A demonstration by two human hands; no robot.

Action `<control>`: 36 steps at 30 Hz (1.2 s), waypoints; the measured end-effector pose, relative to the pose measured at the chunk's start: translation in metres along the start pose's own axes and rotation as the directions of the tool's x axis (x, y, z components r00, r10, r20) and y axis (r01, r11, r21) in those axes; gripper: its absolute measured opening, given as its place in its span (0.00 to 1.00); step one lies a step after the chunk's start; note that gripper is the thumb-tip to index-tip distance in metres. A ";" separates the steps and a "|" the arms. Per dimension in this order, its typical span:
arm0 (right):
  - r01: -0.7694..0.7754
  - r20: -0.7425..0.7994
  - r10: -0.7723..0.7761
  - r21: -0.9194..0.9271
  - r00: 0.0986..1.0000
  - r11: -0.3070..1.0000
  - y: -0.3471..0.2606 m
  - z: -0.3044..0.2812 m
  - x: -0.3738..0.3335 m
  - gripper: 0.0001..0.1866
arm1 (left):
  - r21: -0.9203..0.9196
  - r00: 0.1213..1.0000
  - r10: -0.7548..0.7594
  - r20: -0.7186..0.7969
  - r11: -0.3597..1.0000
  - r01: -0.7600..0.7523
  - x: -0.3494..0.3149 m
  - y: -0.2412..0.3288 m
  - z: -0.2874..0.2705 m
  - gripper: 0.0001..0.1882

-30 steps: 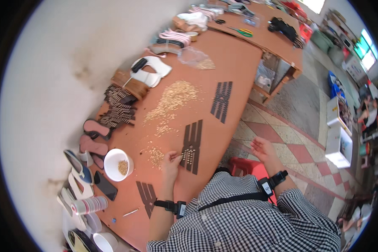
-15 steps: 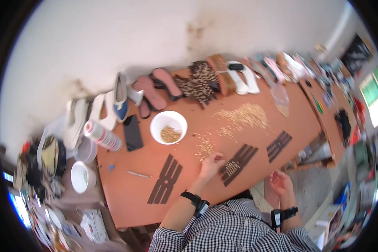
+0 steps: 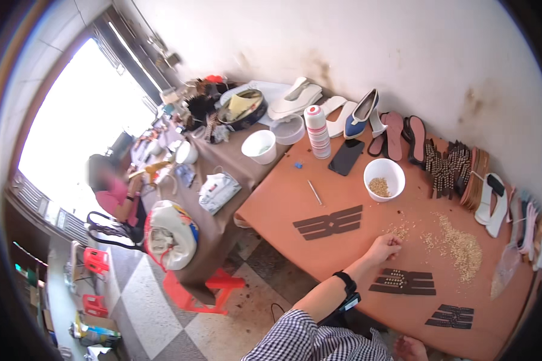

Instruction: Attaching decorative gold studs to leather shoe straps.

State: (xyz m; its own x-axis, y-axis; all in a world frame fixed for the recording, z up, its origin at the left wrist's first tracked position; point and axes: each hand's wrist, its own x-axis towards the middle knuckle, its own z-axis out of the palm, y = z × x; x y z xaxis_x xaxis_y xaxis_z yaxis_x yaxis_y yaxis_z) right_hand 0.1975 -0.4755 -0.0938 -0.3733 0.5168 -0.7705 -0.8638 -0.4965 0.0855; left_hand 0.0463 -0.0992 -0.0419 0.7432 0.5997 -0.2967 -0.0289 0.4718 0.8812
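My left hand (image 3: 384, 248) is over the brown table, its fingers pinched together; whatever they may hold is too small to make out. Just behind it lies a loose scatter of small gold beads (image 3: 403, 228). Nearer me is a dark brown slotted strap piece (image 3: 418, 283), with rows of gold beads on its left part. Another dark strap piece (image 3: 450, 316) lies to the right, and a third strap piece (image 3: 329, 222) lies plain to the left. At the lower edge, my right hand (image 3: 411, 348) is partly cut off, its fingers loosely curled and apart, with nothing seen in them.
A white bowl (image 3: 385, 180) holds more beads, and a larger bead pile (image 3: 462, 248) spreads at the right. A phone (image 3: 346, 156), a spray can (image 3: 317, 132), a pen-like tool (image 3: 315, 192) and several shoes line the back. At far left, another person (image 3: 119, 192) sits by a second table.
My view has swung left, bringing the second table and the other person into sight. The left hand stays near the bead scatter. My right hand now shows only at the lower edge.
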 end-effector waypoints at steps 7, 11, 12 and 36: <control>0.008 -0.224 -0.156 -0.549 0.962 0.836 0.033 0.040 0.037 0.15 | 0.118 0.996 -0.069 -0.054 0.990 0.075 -0.002 -0.002 0.002 0.08; -0.178 -0.222 0.022 -0.718 0.975 0.673 0.053 0.020 0.126 0.20 | 0.074 0.997 -0.078 0.030 0.994 0.075 -0.014 0.003 0.009 0.08; -0.293 -0.293 0.077 -0.824 0.953 0.485 0.056 0.034 0.140 0.24 | 0.034 0.997 -0.054 0.056 0.998 0.052 -0.023 0.005 0.006 0.08; -0.032 0.016 0.068 -0.761 0.998 0.648 0.054 0.024 0.240 0.25 | 0.264 0.998 -0.042 0.046 0.964 0.029 -0.044 0.018 -0.011 0.07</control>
State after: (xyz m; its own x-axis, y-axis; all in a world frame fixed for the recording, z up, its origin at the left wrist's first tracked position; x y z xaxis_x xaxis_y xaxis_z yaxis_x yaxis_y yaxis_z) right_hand 0.0530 -0.3620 -0.2590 -0.4368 0.4929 -0.7525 -0.2899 -0.8690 -0.4009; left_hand 0.0053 -0.1102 -0.0175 0.7737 0.5490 -0.3164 0.1699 0.3014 0.9383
